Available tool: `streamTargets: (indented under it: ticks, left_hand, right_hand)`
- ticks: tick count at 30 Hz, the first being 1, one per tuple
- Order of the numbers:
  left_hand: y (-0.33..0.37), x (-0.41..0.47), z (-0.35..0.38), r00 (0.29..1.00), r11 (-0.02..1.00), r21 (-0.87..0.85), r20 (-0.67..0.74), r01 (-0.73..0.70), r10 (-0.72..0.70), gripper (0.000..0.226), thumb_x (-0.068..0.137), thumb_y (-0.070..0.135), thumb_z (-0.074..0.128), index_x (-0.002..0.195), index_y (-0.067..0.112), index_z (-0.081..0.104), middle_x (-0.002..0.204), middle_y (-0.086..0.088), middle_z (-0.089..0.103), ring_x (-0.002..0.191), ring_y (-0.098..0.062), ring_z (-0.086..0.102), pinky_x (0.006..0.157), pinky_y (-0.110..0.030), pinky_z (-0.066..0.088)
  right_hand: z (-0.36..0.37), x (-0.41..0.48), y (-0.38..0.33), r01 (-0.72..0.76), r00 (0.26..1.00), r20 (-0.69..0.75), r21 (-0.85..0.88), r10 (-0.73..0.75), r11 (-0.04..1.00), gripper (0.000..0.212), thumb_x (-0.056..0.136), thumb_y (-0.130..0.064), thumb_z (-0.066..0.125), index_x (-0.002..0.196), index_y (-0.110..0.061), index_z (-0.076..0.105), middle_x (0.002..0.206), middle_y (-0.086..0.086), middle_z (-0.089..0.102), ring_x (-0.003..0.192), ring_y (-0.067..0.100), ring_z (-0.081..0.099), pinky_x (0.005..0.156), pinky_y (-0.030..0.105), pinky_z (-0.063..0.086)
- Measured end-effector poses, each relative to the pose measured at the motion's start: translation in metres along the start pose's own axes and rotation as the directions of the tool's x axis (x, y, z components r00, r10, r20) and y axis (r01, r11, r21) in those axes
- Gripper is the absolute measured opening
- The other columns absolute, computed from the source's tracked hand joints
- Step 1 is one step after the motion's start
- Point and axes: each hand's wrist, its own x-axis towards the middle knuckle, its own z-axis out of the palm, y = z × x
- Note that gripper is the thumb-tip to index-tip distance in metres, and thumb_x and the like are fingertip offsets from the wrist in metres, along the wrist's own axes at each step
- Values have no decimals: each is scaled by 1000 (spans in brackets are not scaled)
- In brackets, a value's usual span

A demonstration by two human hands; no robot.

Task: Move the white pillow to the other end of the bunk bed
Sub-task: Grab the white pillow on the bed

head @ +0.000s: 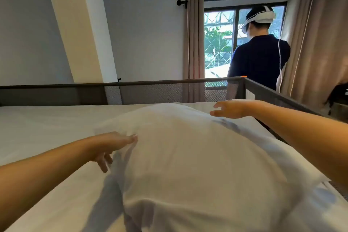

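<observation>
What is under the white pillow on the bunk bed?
The pillow lies on the white sheet of the mattress, which shows around it. Anything directly beneath is covered. The left hand touches its left side; the right hand hovers at its far end.

— What is the bed like?
— The bed (47,128) is the top bunk, covered by a smooth white sheet, with a dark mesh rail (150,88) along its far edge and right side.
— And what lies on it?
— 1 white pillow (197,165), plump and rumpled, resting directly on the sheet toward the right side, just beside the right rail.
</observation>
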Motion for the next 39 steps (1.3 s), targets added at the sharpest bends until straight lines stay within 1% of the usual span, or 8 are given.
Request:
streamTargets:
  ticks: [8,12,19,22,28,33,36,39]
  left_hand:
    - [-18,18,21,981,978,-150,148,144,-122,123,56,85,55,156,26,15,158,-21,24,130,-53,43,92,-65,48]
    - [-24,16,28,976,962,-224,187,153,-111,116,56,86,52,154,37,12,143,-23,38,115,-52,55,86,-63,52]
    - [-27,17,54,997,894,-446,42,-35,60,127,38,92,59,148,57,6,136,-4,51,106,-36,60,76,-59,57]
    - [-23,20,62,992,823,-555,-22,-118,126,149,18,88,67,151,50,9,130,1,52,108,-29,58,81,-48,55]
    - [-24,21,65,983,798,-579,-38,-166,177,152,14,89,67,150,49,11,120,5,57,104,-22,60,76,-39,57]
    - [-27,22,64,988,832,-537,-14,-139,156,150,12,90,65,147,54,10,116,9,56,98,-21,59,64,-38,56]
    - [-27,23,64,992,850,-516,8,-106,129,153,8,91,63,147,56,8,124,4,52,97,-24,58,61,-39,56]
    - [-26,25,67,987,815,-567,21,-119,159,153,12,88,69,148,56,7,127,4,52,110,-28,57,85,-47,55]
  right_hand:
    - [13,23,4,-107,991,105,262,82,959,81,81,-71,41,148,-27,29,152,6,35,135,31,39,109,53,33]
    - [26,29,8,-88,982,185,327,27,941,73,86,-68,36,146,-27,34,146,3,44,122,20,48,106,39,35]
    - [36,11,14,-71,979,198,530,-42,845,60,92,-58,31,143,-26,37,141,-5,45,115,10,44,102,28,27]
    - [38,-3,12,-109,976,215,616,-33,780,87,64,-83,46,130,-27,48,113,-11,61,93,0,60,88,19,37]
    - [40,-9,-1,-108,992,126,669,30,735,25,99,-37,36,111,-21,51,85,-10,56,73,0,51,60,13,40]
    - [52,3,9,-161,980,199,750,12,642,50,98,-43,33,136,-15,47,105,-3,62,85,5,57,87,28,40]
    - [54,7,15,-173,977,212,772,9,612,41,97,-45,35,118,-18,58,86,-7,71,75,6,67,66,20,50]
    - [52,5,12,-181,976,217,780,13,598,31,97,-44,38,93,-25,63,77,-5,71,68,6,66,44,11,47]
